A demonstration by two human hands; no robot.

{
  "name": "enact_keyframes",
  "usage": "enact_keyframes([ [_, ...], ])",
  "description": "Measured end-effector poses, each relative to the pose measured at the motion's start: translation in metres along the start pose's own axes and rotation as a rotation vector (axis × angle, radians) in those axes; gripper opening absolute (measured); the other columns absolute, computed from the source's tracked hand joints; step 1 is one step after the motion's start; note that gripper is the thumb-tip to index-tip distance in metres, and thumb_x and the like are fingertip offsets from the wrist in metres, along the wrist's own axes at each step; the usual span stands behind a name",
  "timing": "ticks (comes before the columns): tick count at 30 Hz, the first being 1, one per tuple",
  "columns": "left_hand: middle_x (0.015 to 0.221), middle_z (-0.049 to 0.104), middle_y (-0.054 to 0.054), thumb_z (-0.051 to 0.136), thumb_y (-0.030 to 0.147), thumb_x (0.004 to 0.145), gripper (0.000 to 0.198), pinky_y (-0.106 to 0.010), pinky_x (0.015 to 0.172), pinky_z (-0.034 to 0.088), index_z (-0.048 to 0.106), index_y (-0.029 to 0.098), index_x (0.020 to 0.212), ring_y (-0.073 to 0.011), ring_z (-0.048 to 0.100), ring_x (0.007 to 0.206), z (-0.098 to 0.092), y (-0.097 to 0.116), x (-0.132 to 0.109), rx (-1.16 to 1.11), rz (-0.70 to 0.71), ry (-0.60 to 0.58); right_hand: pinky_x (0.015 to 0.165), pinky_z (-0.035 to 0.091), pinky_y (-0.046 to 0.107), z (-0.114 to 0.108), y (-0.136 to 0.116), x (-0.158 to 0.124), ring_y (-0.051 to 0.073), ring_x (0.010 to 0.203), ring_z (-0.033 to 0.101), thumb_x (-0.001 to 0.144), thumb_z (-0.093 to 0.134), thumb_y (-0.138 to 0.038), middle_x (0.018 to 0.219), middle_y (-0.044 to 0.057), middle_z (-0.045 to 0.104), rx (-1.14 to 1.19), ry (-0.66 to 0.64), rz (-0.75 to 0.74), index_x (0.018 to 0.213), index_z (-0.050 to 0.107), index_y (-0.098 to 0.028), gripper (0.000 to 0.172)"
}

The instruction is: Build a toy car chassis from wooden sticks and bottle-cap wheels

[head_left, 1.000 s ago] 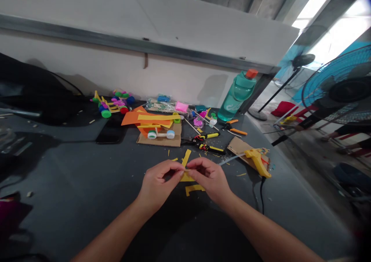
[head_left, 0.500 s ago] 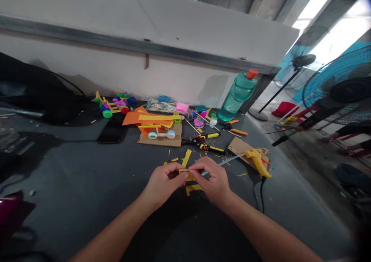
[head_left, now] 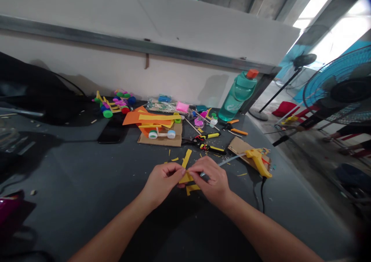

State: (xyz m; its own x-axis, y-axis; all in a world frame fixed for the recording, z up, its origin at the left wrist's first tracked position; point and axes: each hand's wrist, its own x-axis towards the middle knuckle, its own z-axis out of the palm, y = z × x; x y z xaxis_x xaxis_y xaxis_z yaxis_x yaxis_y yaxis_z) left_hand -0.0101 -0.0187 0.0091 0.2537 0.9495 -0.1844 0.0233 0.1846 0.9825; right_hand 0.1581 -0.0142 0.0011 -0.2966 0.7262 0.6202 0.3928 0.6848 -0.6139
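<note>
My left hand point(head_left: 161, 184) and my right hand point(head_left: 210, 179) meet above the dark tabletop, their fingertips pinching a small yellow paper strip point(head_left: 185, 178). Part of that strip is hidden by my fingers. Just beyond them lies a long yellow strip point(head_left: 186, 158), and a bent yellow piece point(head_left: 192, 189) sits below my right hand. A thin translucent rod, perhaps a glue stick point(head_left: 230, 160), runs from behind my right hand to a yellow hot glue gun point(head_left: 256, 162), which rests on a piece of cardboard point(head_left: 239, 147).
Toward the wall lie orange foam sheets point(head_left: 145, 119), a bottle-cap-wheeled model point(head_left: 160, 134), colourful toy assemblies point(head_left: 111, 107), pliers point(head_left: 203, 139), and a green water bottle point(head_left: 237, 96). A black phone point(head_left: 111, 132) lies left. The table edge and a standing fan point(head_left: 336, 88) are at right.
My hands have shifted slightly closer together around the small yellow strip, and my fingers have changed their pinch on it. The items on the table have not visibly moved.
</note>
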Motion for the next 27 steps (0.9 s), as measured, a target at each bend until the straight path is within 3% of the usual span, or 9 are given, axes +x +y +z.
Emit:
enact_keyframes([
  [5, 0.059, 0.057, 0.003, 0.058, 0.031, 0.073, 0.019, -0.020, 0.056, 0.047, 0.064, 0.015, 0.066, -0.0094, 0.052, 0.056, 0.000, 0.002, -0.001, 0.053, 0.013, 0.019, 0.069, 0.048, 0.031, -0.001, 0.000, 0.000, 0.016, 0.073, 0.059, 0.082, 0.057, -0.015, 0.073, 0.002, 0.066, 0.007, -0.020, 0.048, 0.080, 0.065, -0.022, 0.010],
  [10, 0.059, 0.058, 0.004, 0.057, 0.028, 0.075, 0.016, -0.019, 0.057, 0.048, 0.066, 0.016, 0.069, -0.0090, 0.054, 0.057, 0.000, 0.001, -0.001, 0.120, 0.036, 0.045, 0.070, 0.047, 0.030, -0.002, 0.001, 0.000, 0.017, 0.079, 0.058, 0.081, 0.062, -0.023, 0.080, 0.003, 0.065, 0.015, -0.127, 0.114, 0.092, 0.064, -0.021, 0.012],
  [16, 0.064, 0.061, 0.003, 0.057, 0.030, 0.074, 0.016, -0.020, 0.058, 0.049, 0.066, 0.017, 0.071, -0.0101, 0.058, 0.058, 0.001, -0.003, -0.003, 0.193, 0.067, 0.066, 0.068, 0.045, 0.027, -0.001, 0.006, -0.001, 0.015, 0.073, 0.057, 0.087, 0.055, -0.022, 0.071, 0.001, 0.062, -0.074, -0.161, 0.169, 0.077, 0.062, -0.021, 0.012],
  [27, 0.069, 0.065, 0.001, 0.059, 0.031, 0.075, 0.016, -0.023, 0.063, 0.050, 0.067, 0.017, 0.076, -0.0139, 0.064, 0.066, -0.002, -0.008, 0.000, 0.235, 0.088, 0.033, 0.064, 0.044, 0.025, -0.003, 0.005, 0.001, 0.014, 0.068, 0.056, 0.086, 0.054, -0.024, 0.070, 0.002, 0.060, -0.121, -0.147, 0.203, 0.073, 0.061, -0.020, 0.016],
])
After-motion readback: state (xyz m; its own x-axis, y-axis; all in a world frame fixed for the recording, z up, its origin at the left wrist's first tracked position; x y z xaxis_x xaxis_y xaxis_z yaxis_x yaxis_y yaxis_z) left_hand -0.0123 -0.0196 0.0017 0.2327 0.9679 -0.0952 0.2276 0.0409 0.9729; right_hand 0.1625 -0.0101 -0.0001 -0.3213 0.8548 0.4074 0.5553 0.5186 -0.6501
